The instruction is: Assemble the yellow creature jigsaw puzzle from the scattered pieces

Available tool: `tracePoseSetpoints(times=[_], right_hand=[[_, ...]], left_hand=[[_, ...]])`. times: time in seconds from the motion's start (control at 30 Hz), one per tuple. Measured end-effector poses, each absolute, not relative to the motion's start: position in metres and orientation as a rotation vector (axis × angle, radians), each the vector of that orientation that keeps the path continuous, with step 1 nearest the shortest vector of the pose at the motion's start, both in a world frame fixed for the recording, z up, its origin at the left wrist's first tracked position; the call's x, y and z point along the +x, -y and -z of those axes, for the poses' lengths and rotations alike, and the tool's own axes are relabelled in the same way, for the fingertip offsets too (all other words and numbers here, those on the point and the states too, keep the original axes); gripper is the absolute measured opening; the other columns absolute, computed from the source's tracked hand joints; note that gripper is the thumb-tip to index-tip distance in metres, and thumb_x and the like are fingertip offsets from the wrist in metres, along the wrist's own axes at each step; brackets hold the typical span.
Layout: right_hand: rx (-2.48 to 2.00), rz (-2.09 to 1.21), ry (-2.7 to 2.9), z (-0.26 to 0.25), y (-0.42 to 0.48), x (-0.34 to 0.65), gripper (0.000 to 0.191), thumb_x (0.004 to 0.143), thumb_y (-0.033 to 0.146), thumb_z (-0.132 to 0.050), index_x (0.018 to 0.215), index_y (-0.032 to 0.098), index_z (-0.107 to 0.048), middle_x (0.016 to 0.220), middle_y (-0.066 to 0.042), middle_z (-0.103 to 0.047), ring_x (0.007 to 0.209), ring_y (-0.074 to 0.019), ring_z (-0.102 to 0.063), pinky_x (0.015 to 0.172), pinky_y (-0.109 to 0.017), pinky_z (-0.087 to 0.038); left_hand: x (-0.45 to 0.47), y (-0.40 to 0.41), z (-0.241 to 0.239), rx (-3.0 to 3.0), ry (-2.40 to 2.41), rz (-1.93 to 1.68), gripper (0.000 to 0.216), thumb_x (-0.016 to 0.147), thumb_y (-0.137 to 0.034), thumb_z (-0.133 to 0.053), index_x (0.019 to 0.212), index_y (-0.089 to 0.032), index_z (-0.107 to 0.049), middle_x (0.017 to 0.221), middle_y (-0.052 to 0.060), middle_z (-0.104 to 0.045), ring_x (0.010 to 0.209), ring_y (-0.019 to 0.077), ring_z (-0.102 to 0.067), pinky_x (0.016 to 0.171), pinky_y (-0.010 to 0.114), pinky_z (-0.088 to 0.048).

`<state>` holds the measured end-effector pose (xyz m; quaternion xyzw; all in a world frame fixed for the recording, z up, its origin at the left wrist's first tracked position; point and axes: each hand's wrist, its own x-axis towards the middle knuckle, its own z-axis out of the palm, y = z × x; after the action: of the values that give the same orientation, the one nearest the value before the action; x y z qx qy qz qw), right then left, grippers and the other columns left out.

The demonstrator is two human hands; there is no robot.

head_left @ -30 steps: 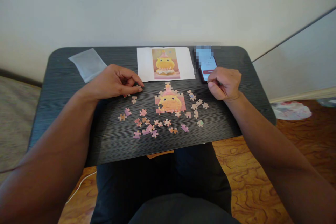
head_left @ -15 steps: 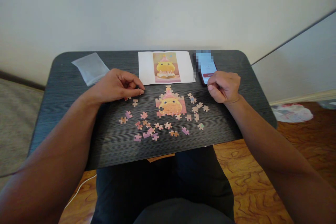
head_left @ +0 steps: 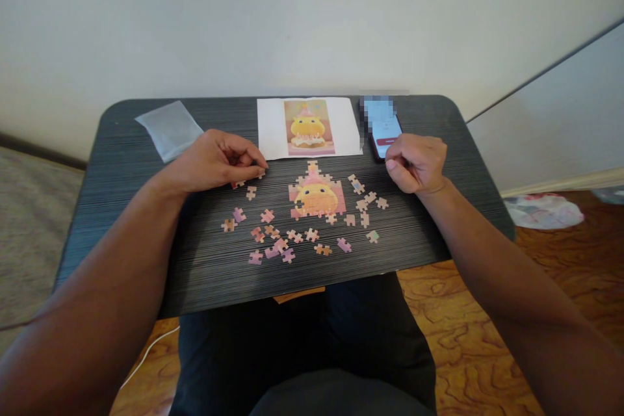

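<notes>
My left hand (head_left: 219,159) rests on the table with thumb and forefinger pinched at a small jigsaw puzzle piece (head_left: 262,173), mostly covered by the fingertips. Another piece (head_left: 237,185) peeks out under that hand. In the middle lies a partly joined jigsaw puzzle (head_left: 316,198) with a yellow animal in a pink party hat. Loose pieces (head_left: 294,236) are scattered in front of it, and more pieces (head_left: 365,205) lie to its right. My right hand (head_left: 418,162) is closed in a loose fist beside the phone's near end, with nothing visible in it.
Behind the puzzle lies a white sheet (head_left: 273,130) with the printed picture. A phone (head_left: 387,127) with a lit screen is to its right. A clear plastic bag (head_left: 170,127) lies at the back left. The dark table (head_left: 205,286) backs against a wall.
The view has tilted very slightly, so everything sits a little lower. Neither hand has visibly moved over the table, and the pieces lie as before.
</notes>
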<state>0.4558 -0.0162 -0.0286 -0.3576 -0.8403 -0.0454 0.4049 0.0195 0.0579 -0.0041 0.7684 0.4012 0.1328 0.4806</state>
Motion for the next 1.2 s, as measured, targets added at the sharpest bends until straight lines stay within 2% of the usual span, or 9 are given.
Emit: tracePoseSetpoints(times=[0.33,0.5,0.67,0.9,1.2], right_hand=[[-0.911,0.125,2.117,0.0289,0.0157,0.457,0.026,0.097,0.038,-0.06,0.074,0.025,-0.061,0.061,0.004,-0.054,0.052,-0.0135,-0.052,0.055,-0.031,-0.043],[-0.921,0.131,2.12,0.0296,0.0154,0.4573,0.026,0.097,0.038,-0.061,0.074,0.025,-0.061,0.06,0.004,-0.053,0.051,-0.0131,-0.052,0.055,-0.03,-0.042],[-0.903,0.123,2.117,0.0298,0.0154,0.4583,0.021,0.094,0.034,-0.064,0.076,0.025,-0.062,0.061,0.005,-0.054,0.05,-0.0121,-0.048,0.054,-0.03,-0.041],[-0.847,0.074,2.112,0.0278,0.0159,0.4564,0.012,0.091,0.026,-0.067,0.08,0.026,-0.062,0.061,0.007,-0.052,0.051,-0.0129,-0.053,0.056,-0.031,-0.046],[-0.856,0.111,2.139,0.0304,0.0163,0.4564,0.012,0.091,0.025,-0.066,0.081,0.027,-0.061,0.062,0.006,-0.053,0.05,-0.0133,-0.05,0.053,-0.03,-0.039]], left_hand=[[0.0206,-0.0576,0.0048,1.838,-0.974,-0.338,0.023,0.091,-0.036,-0.083,0.102,-0.016,-0.085,0.064,0.001,-0.07,0.052,0.0095,-0.053,0.049,0.022,-0.041],[0.0206,-0.0573,0.0051,1.825,-0.972,-0.36,0.022,0.09,-0.037,-0.083,0.099,-0.017,-0.084,0.061,0.001,-0.067,0.051,0.0101,-0.052,0.049,0.022,-0.041],[0.0198,-0.0572,0.0063,1.801,-0.967,-0.351,0.021,0.09,-0.037,-0.083,0.1,-0.018,-0.084,0.063,0.003,-0.069,0.053,0.0111,-0.055,0.05,0.022,-0.043],[0.0185,-0.0578,0.0101,1.802,-0.936,-0.373,0.02,0.091,-0.036,-0.083,0.099,-0.018,-0.085,0.064,0.002,-0.068,0.052,0.0097,-0.053,0.049,0.02,-0.042],[0.02,-0.0552,0.0107,1.787,-0.91,-0.39,0.022,0.094,-0.04,-0.082,0.097,-0.018,-0.084,0.06,-0.001,-0.064,0.049,0.0088,-0.05,0.048,0.021,-0.04]])
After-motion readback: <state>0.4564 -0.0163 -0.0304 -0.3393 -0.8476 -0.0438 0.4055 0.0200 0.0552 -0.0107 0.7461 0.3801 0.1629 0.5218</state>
